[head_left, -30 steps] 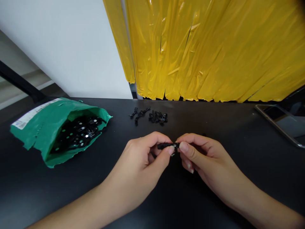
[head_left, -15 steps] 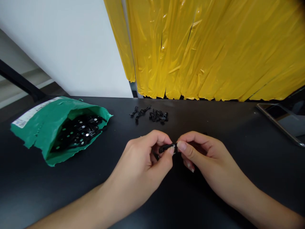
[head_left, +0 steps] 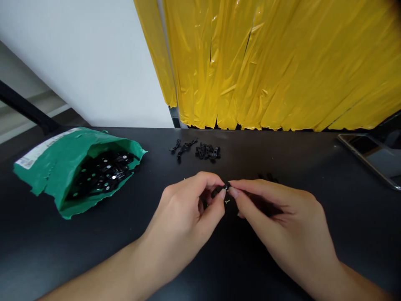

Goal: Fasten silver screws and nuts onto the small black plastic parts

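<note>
Between thumb and index finger, my left hand (head_left: 188, 213) pinches a small black plastic part (head_left: 216, 192), partly hidden by the fingers. My right hand (head_left: 286, 217) is closed in a pinch at the right end of that same part, its fingertips almost meeting those of the left. A tiny light-coloured piece, perhaps a screw (head_left: 227, 201), shows just below the fingertips. Beyond the hands, a small pile of black plastic parts (head_left: 207, 151) lies on the dark table (head_left: 150, 259). A few more black parts (head_left: 184, 149) are spread left of it.
An open green bag (head_left: 59, 175) full of black parts with shiny round spots stands at the left. A flat device with a metallic edge (head_left: 369, 161) lies at the right. Yellow plastic sheeting (head_left: 266, 62) and a white panel (head_left: 94, 62) rise behind the table.
My right hand has turned, its knuckles now further right and its fingers straighter at the part. Some dark pieces behind it have come into view. My left hand has barely moved.
</note>
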